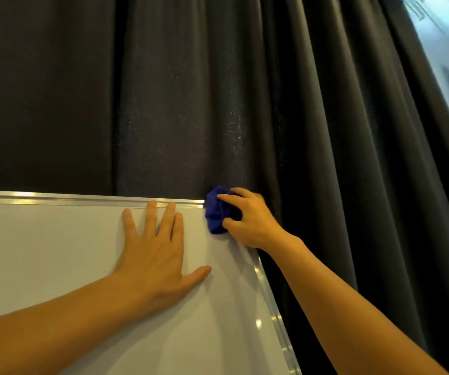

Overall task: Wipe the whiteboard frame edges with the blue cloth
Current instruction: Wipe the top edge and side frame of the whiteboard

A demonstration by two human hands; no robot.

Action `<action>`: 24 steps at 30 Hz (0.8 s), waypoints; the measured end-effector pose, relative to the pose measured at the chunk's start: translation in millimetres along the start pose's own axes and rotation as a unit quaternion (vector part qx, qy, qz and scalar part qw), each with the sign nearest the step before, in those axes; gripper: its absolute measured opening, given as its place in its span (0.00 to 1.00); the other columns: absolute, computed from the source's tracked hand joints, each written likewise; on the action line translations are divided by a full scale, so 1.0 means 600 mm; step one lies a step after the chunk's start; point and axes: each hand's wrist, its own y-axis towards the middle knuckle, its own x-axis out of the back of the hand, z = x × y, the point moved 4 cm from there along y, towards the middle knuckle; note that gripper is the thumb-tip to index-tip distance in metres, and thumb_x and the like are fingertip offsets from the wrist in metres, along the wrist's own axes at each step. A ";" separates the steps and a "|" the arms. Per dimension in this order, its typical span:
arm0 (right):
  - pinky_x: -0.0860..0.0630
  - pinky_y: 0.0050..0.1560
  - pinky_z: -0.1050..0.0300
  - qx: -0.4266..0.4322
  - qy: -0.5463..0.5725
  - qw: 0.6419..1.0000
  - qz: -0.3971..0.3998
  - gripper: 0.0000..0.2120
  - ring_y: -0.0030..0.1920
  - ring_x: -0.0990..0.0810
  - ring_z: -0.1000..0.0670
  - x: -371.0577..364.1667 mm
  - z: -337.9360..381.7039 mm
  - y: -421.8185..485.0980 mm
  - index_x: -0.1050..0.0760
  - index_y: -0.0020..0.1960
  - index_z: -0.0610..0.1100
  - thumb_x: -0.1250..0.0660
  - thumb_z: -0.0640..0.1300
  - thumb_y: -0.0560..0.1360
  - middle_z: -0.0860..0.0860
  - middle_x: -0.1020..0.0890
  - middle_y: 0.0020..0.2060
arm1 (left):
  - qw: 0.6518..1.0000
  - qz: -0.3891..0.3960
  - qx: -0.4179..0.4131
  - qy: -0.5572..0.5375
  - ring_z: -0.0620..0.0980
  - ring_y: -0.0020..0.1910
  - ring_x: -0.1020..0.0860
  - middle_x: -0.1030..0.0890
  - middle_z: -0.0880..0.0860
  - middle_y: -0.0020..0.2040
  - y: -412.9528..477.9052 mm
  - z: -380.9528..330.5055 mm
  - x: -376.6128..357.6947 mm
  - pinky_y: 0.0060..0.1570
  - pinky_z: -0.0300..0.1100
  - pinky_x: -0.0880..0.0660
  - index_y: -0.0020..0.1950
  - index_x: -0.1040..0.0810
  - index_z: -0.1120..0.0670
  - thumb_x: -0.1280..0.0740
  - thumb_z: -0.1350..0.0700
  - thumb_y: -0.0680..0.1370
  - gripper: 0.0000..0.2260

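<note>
At frame (82,198) corner, right hand (250,220) gripping blue cloth (218,212)

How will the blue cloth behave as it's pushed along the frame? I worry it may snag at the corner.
The blue cloth looks soft and floppy: it sits bunched in the right hand, so it should mould around the whiteboard frame corner. It is probably light, held by fingertips alone. The frame looks smooth and shiny, so it will likely slide, not snag.

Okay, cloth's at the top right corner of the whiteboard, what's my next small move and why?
Probably drag the blue cloth down along the right frame edge. The right hand has it bunched right on the top right corner, and the left hand lies flat on the whiteboard, bracing it.
</note>
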 end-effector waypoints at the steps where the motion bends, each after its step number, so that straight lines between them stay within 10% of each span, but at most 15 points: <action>1: 0.39 0.72 0.46 -0.022 -0.005 0.999 0.031 0.30 0.75 0.44 0.43 -0.009 -0.003 -0.004 0.34 0.73 0.59 0.33 0.54 0.72 0.47 0.39 0.77 | 1.000 -0.002 0.001 -0.006 0.63 0.75 0.67 0.61 0.56 0.79 0.003 -0.008 0.000 0.66 0.70 0.69 0.77 0.62 0.53 0.66 0.21 0.63 0.51; 4: 0.38 0.71 0.39 -0.039 -0.050 0.997 0.042 0.33 0.77 0.56 0.44 -0.028 -0.007 -0.011 0.48 0.75 0.68 0.44 0.70 0.72 0.51 0.52 0.79 | 1.000 -0.014 -0.021 -0.018 0.64 0.75 0.67 0.59 0.56 0.79 0.013 -0.040 0.002 0.66 0.70 0.68 0.77 0.60 0.53 0.65 0.22 0.64 0.51; 11: 0.39 0.72 0.45 -0.064 -0.039 0.997 -0.020 0.27 0.78 0.53 0.46 -0.064 -0.015 -0.120 0.44 0.77 0.60 0.44 0.61 0.79 0.51 0.47 0.79 | 0.999 0.006 -0.021 -0.027 0.68 0.75 0.63 0.56 0.59 0.79 0.005 -0.079 -0.022 0.65 0.71 0.68 0.77 0.58 0.57 0.64 0.21 0.61 0.55; 24: 0.41 0.68 0.56 -0.273 -0.020 0.960 -0.064 0.28 0.76 0.45 0.52 -0.121 0.018 -0.505 0.48 0.75 0.66 0.49 0.68 0.77 0.59 0.48 0.78 | 0.941 0.062 -0.331 -0.014 0.66 0.75 0.63 0.58 0.54 0.80 -0.105 -0.124 -0.030 0.63 0.75 0.65 0.76 0.62 0.42 0.70 0.20 0.61 0.47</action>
